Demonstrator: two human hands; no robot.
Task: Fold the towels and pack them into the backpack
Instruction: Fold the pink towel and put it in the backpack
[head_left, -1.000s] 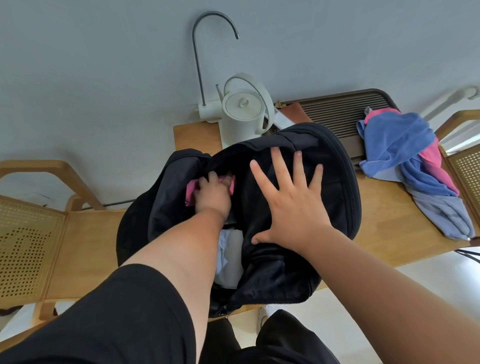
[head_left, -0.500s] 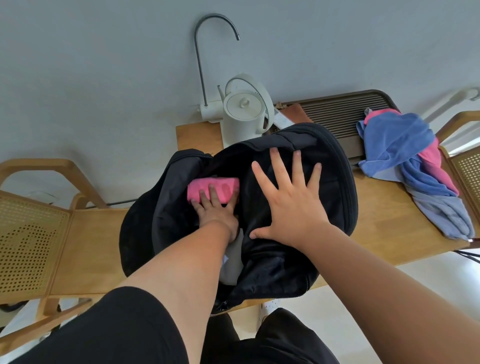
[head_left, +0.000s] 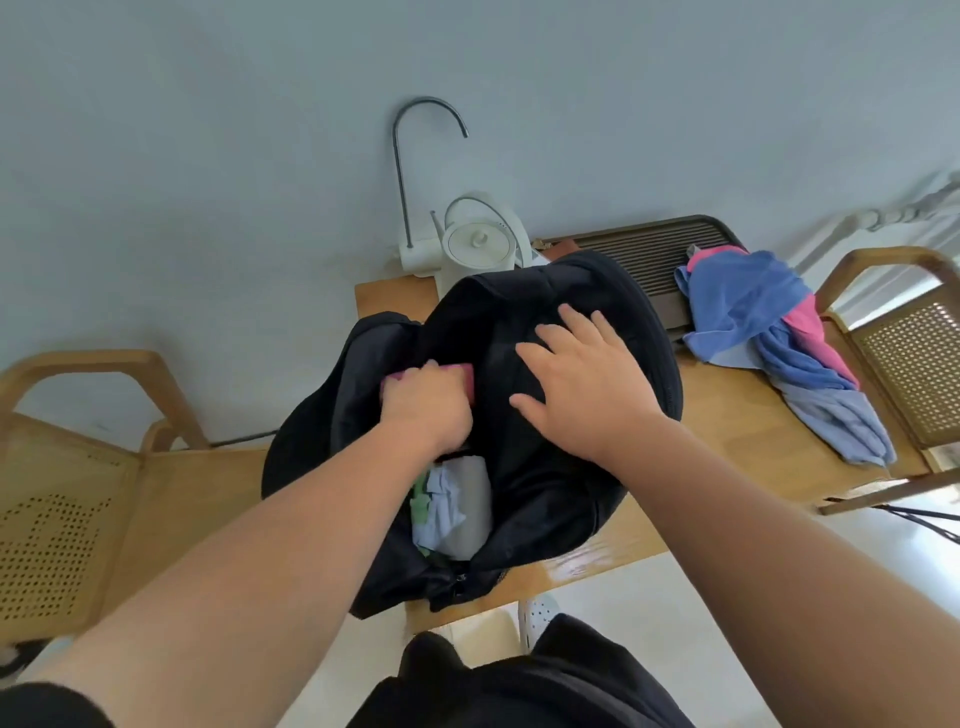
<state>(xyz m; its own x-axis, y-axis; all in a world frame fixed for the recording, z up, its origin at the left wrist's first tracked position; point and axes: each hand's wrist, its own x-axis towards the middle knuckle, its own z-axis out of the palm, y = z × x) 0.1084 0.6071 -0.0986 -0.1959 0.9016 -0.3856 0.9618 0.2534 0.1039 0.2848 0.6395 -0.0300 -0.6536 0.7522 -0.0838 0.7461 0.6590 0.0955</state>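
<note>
A black backpack (head_left: 566, 499) lies open on the wooden table (head_left: 737, 431). My left hand (head_left: 428, 405) reaches into its opening and grips a folded pink towel (head_left: 466, 375), most of which is hidden under the hand. Below my wrist, folded grey, light blue and green towels (head_left: 457, 501) show inside the bag. My right hand (head_left: 587, 387) rests flat on the backpack's upper flap with relaxed fingers, holding nothing. A loose heap of blue, pink and grey towels (head_left: 779, 332) lies unfolded at the table's right end.
A white kettle (head_left: 480, 247) with a curved metal spout stands behind the backpack by the wall. A dark slatted appliance (head_left: 644, 249) sits at the back right. Wooden cane chairs stand at the left (head_left: 62, 514) and right (head_left: 914, 353).
My left hand has pushed the pink towel deeper into the backpack and now covers most of it. My right hand's fingers have drawn together and shifted a little on the flap.
</note>
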